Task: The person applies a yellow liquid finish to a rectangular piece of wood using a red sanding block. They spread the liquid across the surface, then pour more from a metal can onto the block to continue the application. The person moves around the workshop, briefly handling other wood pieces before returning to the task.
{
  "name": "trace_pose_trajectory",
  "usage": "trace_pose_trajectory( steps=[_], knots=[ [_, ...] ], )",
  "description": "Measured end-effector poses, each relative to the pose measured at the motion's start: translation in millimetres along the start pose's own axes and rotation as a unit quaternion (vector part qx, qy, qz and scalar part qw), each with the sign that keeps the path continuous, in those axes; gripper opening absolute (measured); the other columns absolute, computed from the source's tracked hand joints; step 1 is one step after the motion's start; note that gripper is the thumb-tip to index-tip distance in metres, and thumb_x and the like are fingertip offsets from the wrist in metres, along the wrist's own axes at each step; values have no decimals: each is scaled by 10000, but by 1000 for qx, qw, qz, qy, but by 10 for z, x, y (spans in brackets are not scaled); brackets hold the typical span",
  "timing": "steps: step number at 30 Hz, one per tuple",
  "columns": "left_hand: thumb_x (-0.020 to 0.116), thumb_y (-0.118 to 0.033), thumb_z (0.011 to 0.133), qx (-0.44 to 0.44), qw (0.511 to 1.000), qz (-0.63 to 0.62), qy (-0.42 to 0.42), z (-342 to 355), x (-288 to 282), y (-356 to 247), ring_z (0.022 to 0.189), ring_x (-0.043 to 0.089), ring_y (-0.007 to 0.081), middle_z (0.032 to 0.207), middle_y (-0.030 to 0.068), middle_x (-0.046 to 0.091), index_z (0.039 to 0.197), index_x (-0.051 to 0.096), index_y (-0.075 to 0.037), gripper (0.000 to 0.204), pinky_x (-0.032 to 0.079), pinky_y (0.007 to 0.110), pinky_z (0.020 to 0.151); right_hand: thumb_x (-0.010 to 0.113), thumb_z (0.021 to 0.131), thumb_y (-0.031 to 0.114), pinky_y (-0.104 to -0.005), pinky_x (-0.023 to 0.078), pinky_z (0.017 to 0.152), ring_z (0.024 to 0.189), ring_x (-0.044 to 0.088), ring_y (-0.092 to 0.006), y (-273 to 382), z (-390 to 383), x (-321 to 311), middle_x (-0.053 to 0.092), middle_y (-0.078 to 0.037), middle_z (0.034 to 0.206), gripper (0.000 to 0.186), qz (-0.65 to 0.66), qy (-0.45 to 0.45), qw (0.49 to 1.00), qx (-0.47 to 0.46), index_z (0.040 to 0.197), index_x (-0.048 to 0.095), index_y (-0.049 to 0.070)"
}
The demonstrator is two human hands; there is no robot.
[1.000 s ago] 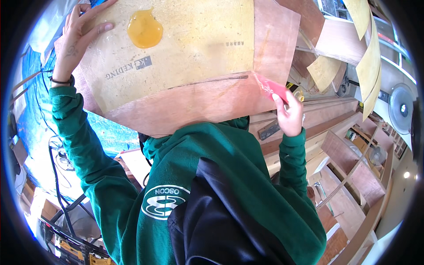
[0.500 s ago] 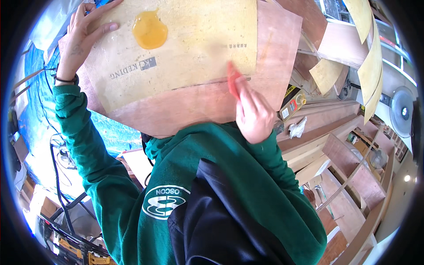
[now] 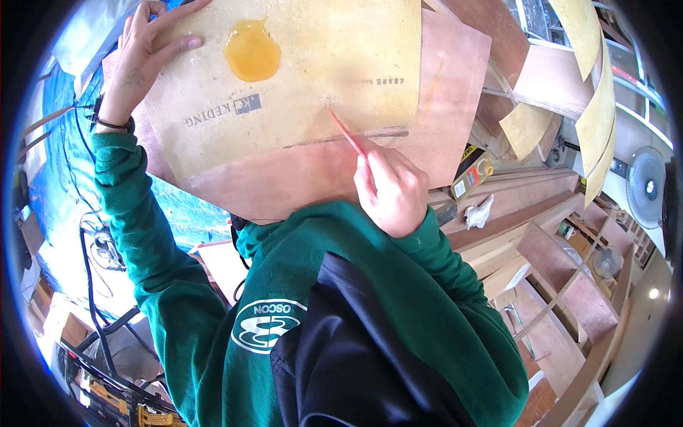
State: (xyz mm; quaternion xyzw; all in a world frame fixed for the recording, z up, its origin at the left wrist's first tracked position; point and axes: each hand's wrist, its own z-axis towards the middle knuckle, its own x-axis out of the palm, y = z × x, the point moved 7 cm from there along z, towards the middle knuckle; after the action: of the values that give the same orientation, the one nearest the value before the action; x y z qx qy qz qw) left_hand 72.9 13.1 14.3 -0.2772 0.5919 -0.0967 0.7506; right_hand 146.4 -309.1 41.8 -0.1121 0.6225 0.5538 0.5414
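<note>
The right hand (image 3: 393,188) is clamped on a red scraper (image 3: 347,132) at the tan sheet's (image 3: 341,43) near edge; the left hand (image 3: 144,53), thumb apart, is laid at its left.

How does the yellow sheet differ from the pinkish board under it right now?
The sheet is pale yellow with dark printing; the board is pinkish, with a faint orange streak on its right part.
The sheet lies on top; the board is underneath, reaching past the sheet's near and right edges.
The sheet carries an amber puddle; the board's visible part shows no such puddle.
Both look flat.
</note>
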Motion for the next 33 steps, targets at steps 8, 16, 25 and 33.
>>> trace_pose_trajectory(
  steps=[8,16,25,33],
  knots=[
    [716,-332,787,7,991,119,-53,-102,-130,-150,855,421,191,889,26,377,1265,623,-274,490,394,298,736,617,718,5,-372,501,553,614,596,-260,-43,104,73,599,-87,705,246,-24,24,999,-40,955,648,61],
    [750,-366,730,-21,976,137,-166,-445,-130,-92,924,457,263,967,64,504,1193,671,-301,474,400,374,858,578,727,-48,-316,544,704,821,669,-219,187,918,56,701,-49,986,399,-78,24,965,-249,1084,668,104],
    [744,-361,751,-35,980,139,-137,-414,-107,-143,958,427,236,997,43,482,1223,653,-298,485,382,367,905,598,756,33,-337,523,650,727,643,-234,62,1027,83,665,-58,792,266,-5,135,957,-256,992,675,127],
    [746,-324,761,-47,979,151,-125,-477,-104,-70,961,430,234,997,51,480,1211,666,-260,461,393,349,883,591,795,31,-342,536,667,765,650,-251,-380,395,-343,682,-94,973,278,-155,80,984,-32,1054,672,94]
  ],
)
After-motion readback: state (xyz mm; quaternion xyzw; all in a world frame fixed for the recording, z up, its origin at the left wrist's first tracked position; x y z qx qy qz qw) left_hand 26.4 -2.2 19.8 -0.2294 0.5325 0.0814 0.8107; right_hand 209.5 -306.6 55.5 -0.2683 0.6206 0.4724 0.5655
